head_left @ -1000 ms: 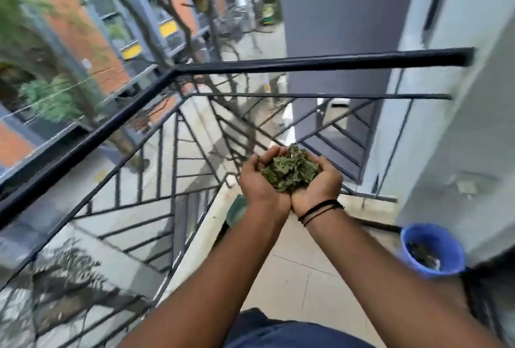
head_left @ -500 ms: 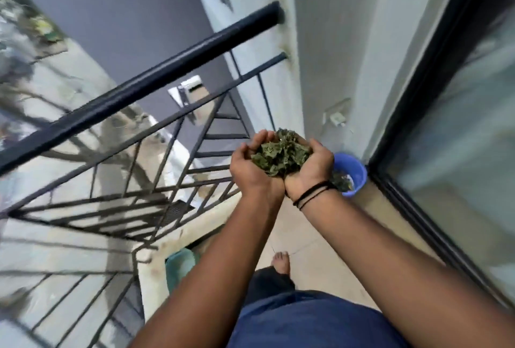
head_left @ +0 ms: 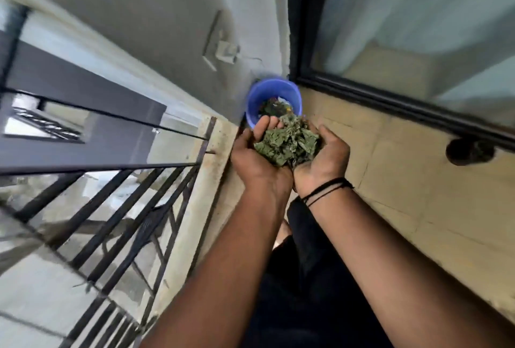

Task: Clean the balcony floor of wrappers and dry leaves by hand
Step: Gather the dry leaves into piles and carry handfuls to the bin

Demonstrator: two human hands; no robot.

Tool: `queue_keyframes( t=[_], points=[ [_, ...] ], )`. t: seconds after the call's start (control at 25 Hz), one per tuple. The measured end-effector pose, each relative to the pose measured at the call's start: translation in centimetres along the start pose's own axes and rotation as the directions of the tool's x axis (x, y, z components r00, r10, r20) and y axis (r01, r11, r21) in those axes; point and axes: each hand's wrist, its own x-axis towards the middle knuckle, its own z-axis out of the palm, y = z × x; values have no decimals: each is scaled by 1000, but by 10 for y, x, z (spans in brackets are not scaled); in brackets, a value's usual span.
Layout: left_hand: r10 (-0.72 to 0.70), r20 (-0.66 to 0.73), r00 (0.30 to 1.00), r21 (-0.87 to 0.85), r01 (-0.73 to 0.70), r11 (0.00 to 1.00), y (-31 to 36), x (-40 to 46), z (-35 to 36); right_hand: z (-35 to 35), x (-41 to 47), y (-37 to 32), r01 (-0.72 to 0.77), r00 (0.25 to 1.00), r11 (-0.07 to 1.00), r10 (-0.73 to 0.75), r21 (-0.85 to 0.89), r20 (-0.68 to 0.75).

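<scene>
One heap of dry leaves (head_left: 287, 143) is cupped by two hands, left hand (head_left: 255, 156) and right hand (head_left: 324, 156) pressed together; one blue bucket (head_left: 274, 94) is seen just beyond them.

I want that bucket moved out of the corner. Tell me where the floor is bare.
Bare tile lies right of the hands, up to the door track. The bucket sits wedged in the corner between wall and door. Left, the curb and railing crowd it.

I count one heap of dry leaves (head_left: 288, 143) cupped across my two hands, left hand (head_left: 255, 156) and right hand (head_left: 324, 158). One blue bucket (head_left: 274, 94) stands ahead. Two black cords (head_left: 326, 190) circle my right wrist.
</scene>
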Motion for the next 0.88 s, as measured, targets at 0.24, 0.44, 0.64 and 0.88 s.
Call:
queue_keyframes(
  t=[0.24,0.44,0.64,0.88],
  points=[
    [-141,-89,986,28,144,989,-8,151,-27,2,148,7,64,981,997,-57,33,-186],
    [-127,-185,975,170,159,973,-3,257,-43,0,255,27,65,961,998,-59,14,-271],
    [-25,-298,954,471,170,865,8,343,-56,1,314,31,108,952,994,-111,-26,-286],
    [68,-366,928,812,282,510,38,403,-66,3,347,29,-2,915,987,-64,-163,-399]
  ],
)
